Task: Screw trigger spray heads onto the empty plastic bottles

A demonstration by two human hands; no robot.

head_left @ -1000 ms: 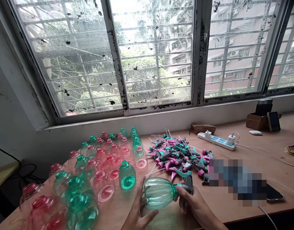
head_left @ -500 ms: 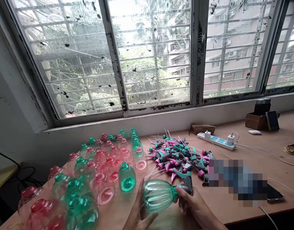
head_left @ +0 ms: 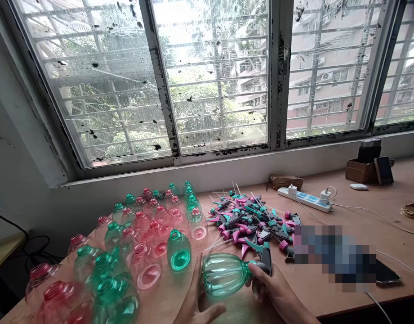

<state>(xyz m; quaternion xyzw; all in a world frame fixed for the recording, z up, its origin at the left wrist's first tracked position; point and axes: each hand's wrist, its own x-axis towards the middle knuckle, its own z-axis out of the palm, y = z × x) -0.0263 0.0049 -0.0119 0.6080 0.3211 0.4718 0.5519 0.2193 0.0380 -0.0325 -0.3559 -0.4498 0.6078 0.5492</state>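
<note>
A green ribbed spray bottle (head_left: 225, 275) lies sideways in both my hands above the front of the table. My left hand (head_left: 197, 294) cups its base end, fingers along the far side and thumb below. At the neck, my right hand (head_left: 272, 288) pinches the collar of the grey and teal trigger sprayer (head_left: 265, 258), its thumb on top. The sprayer sits on the bottle's mouth with its teal trigger pointing up and left. Behind them is a pile of loose trigger sprayers (head_left: 252, 220) in pink, teal and grey. A lone green bottle (head_left: 179, 252) stands just left.
Several open pink bottles (head_left: 146, 265) and green bottles (head_left: 114, 297) crowd the table's left side. A white power strip (head_left: 306, 198) with cables lies at the back right. A dark phone (head_left: 389, 272) is near the right front edge, beside a blurred patch. Windows line the back wall.
My left thumb has shifted slightly down and away from the bottle's side. The bottle and my right hand stay almost where they were.
</note>
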